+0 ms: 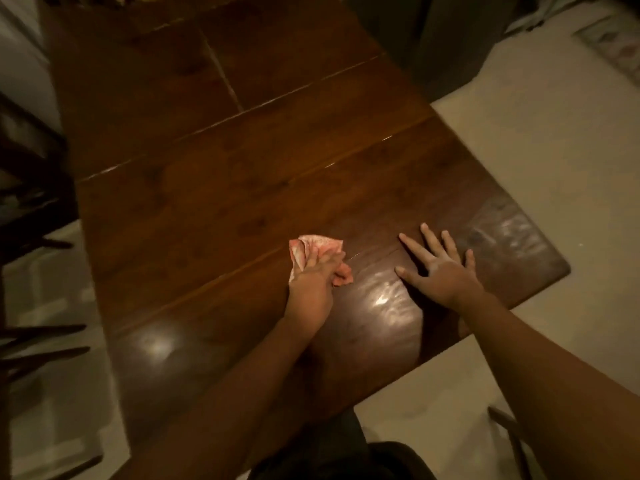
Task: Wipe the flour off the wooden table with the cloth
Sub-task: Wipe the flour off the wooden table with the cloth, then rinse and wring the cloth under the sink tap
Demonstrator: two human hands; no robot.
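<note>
Dark wooden table [242, 188] mid-wipe: left hand [311, 289] clutches pink cloth [313, 249], right hand [438, 268] lies flat and open, and the pale flour smear [512, 233] at the far-right corner likely comes next

No legible text or labels anywhere.

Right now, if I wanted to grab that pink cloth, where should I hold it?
Probably the bunched far end of the pink cloth, coming from above on the far side. It sticks up crumpled there, clear of the left hand that clutches its near part on the wooden table. A small corner pokes out on the right too.
</note>
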